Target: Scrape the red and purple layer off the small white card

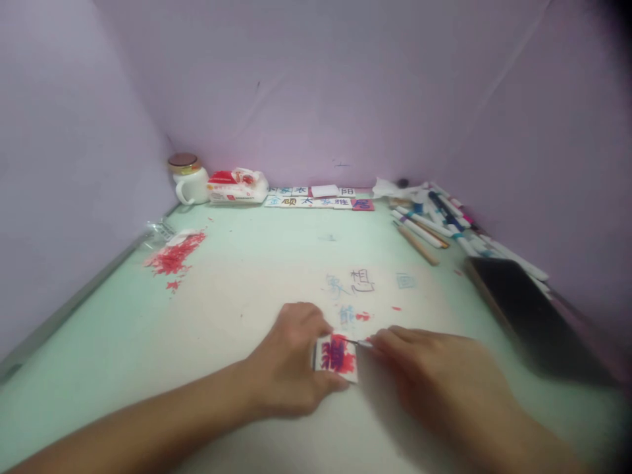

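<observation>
My left hand (291,359) is closed round a small white block (337,357) with a red and purple carved face, holding it down on the pale green table (247,276). My right hand (424,368) pinches a thin metal tool (358,343) whose tip touches the block's upper right corner. Small red scraps (363,316) lie just beyond the block, beside faint blue and black characters written on the table.
A heap of red shavings (174,258) lies at the left. Along the back wall stand a white mug (190,179), a tissue pack (237,186) and a row of character tiles (320,197). Markers (434,220) and a dark tablet (528,309) lie at the right.
</observation>
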The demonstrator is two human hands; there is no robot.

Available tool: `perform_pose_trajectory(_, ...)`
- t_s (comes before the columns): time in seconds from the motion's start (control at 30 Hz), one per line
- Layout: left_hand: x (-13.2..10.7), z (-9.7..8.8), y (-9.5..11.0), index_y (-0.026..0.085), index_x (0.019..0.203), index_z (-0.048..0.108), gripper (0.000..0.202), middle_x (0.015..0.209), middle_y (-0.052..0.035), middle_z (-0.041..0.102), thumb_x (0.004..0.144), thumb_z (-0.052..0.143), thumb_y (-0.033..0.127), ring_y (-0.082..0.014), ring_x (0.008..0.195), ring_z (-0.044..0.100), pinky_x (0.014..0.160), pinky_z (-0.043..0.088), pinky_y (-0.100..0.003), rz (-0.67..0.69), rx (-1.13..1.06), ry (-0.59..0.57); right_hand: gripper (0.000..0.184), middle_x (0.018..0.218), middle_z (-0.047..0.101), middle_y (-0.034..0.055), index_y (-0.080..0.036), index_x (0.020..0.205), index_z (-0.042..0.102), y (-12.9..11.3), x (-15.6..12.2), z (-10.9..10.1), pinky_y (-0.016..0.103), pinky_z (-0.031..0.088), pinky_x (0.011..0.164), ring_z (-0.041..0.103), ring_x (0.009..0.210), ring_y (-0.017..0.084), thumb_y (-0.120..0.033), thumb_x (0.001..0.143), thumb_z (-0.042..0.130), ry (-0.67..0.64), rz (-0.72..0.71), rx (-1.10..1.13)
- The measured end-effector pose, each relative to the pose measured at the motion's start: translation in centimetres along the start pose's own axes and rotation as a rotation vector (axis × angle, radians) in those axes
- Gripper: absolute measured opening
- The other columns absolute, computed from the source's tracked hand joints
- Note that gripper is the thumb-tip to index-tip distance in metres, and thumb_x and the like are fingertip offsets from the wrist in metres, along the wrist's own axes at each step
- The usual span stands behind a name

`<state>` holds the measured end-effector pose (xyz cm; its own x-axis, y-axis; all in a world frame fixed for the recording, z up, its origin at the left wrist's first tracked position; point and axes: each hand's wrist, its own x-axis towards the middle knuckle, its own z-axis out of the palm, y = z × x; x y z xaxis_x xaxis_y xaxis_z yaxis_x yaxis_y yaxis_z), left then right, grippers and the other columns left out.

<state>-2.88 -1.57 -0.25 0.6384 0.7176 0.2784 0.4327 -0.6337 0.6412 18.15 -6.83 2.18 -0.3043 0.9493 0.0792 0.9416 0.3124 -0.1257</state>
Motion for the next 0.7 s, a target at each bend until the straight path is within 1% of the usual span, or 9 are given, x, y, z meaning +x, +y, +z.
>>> perform_pose_trajectory(0.03, 0.0, -0.1, 0.0, 0.013, 0.086, 0.060, 0.040, 0.091, -0.0085, 0.060, 0.058, 0.086, 0.028, -0.0253, 0.091, 0.056, 0.083, 0.047, -0.040, -0.004, -0.001, -0.001, 0.021, 0.061, 0.071, -0.0018, -0.025, 0.070, 0.065, 0.3, -0.1, 0.1, 0.029, 0.025, 0.045, 0.065, 0.051, 0.019, -0.010, 0.076, 0.052, -0.007, 0.026, 0.030)
perform_pose_trajectory(0.1, 0.0, -0.3, 0.1, 0.015, 0.089, 0.060, 0.041, 0.095, -0.0086, 0.060, 0.059, 0.085, 0.028, -0.0253, 0.093, 0.056, 0.084, 0.048, -0.040, -0.028, -0.002, -0.020, 0.024, 0.060, 0.070, -0.0024, -0.026, 0.071, 0.065, 1.1, -0.5, 0.4, 0.028, 0.029, 0.047, 0.064, 0.051, 0.017, -0.021, 0.087, 0.047, -0.011, 0.084, 0.128)
perform_pose_trajectory(0.17, 0.0, -0.5, 0.2, 0.016, 0.093, 0.061, 0.041, 0.100, -0.0094, 0.060, 0.061, 0.084, 0.027, -0.0260, 0.096, 0.056, 0.086, 0.048, -0.042, -0.063, 0.005, -0.048, 0.027, 0.061, 0.069, -0.0029, -0.027, 0.075, 0.065, 1.7, -0.8, 0.7, 0.027, 0.031, 0.050, 0.063, 0.053, 0.016, -0.026, 0.091, 0.043, 0.010, 0.161, 0.204)
perform_pose_trajectory(0.27, -0.2, -0.4, -0.1, 0.017, 0.101, 0.060, 0.043, 0.110, -0.0119, 0.057, 0.064, 0.080, 0.027, -0.0288, 0.103, 0.053, 0.091, 0.046, -0.046, -0.082, 0.024, -0.065, 0.026, 0.063, 0.067, -0.0025, -0.026, 0.077, 0.063, 2.1, -0.9, 1.2, 0.026, 0.033, 0.052, 0.061, 0.057, 0.017, -0.026, 0.092, 0.042, 0.054, 0.245, 0.227)
perform_pose_trajectory(0.4, -0.7, 0.3, -0.7, 0.020, 0.112, 0.057, 0.051, 0.117, -0.0121, 0.053, 0.066, 0.078, 0.027, -0.0312, 0.109, 0.049, 0.093, 0.045, -0.049, -0.072, 0.056, 0.016, 0.027, 0.071, 0.067, -0.0004, -0.023, 0.077, 0.061, 1.8, -0.6, 1.9, 0.025, 0.037, 0.053, 0.061, 0.060, 0.015, -0.027, 0.094, 0.040, 0.088, 0.189, 0.321)
perform_pose_trajectory(0.47, -0.9, 0.5, -0.9, 0.022, 0.112, 0.058, 0.050, 0.116, -0.0107, 0.053, 0.066, 0.077, 0.027, -0.0312, 0.108, 0.048, 0.093, 0.044, -0.049, -0.062, 0.073, 0.041, 0.028, 0.075, 0.066, 0.0009, -0.022, 0.079, 0.062, 1.6, -0.5, 2.2, 0.026, 0.040, 0.056, 0.061, 0.061, 0.016, -0.027, 0.094, 0.040, 0.108, 0.164, 0.373)
perform_pose_trajectory(0.6, -0.8, 0.4, -0.8, 0.023, 0.108, 0.059, 0.043, 0.114, -0.0095, 0.053, 0.069, 0.076, 0.027, -0.0304, 0.106, 0.048, 0.092, 0.044, -0.048, -0.052, 0.087, 0.016, 0.030, 0.074, 0.063, 0.0024, -0.023, 0.084, 0.067, 1.2, -0.4, 2.6, 0.029, 0.042, 0.060, 0.060, 0.065, 0.018, -0.028, 0.094, 0.039, 0.157, 0.163, 0.408)
perform_pose_trajectory(0.7, -0.7, 0.2, -0.7, 0.023, 0.109, 0.058, 0.042, 0.114, -0.0091, 0.053, 0.070, 0.074, 0.028, -0.0302, 0.106, 0.048, 0.092, 0.043, -0.047, -0.041, 0.093, 0.015, 0.027, 0.077, 0.063, 0.0030, -0.024, 0.087, 0.069, 0.9, -0.5, 2.9, 0.028, 0.041, 0.059, 0.060, 0.069, 0.018, -0.029, 0.094, 0.043, 0.216, 0.146, 0.377)
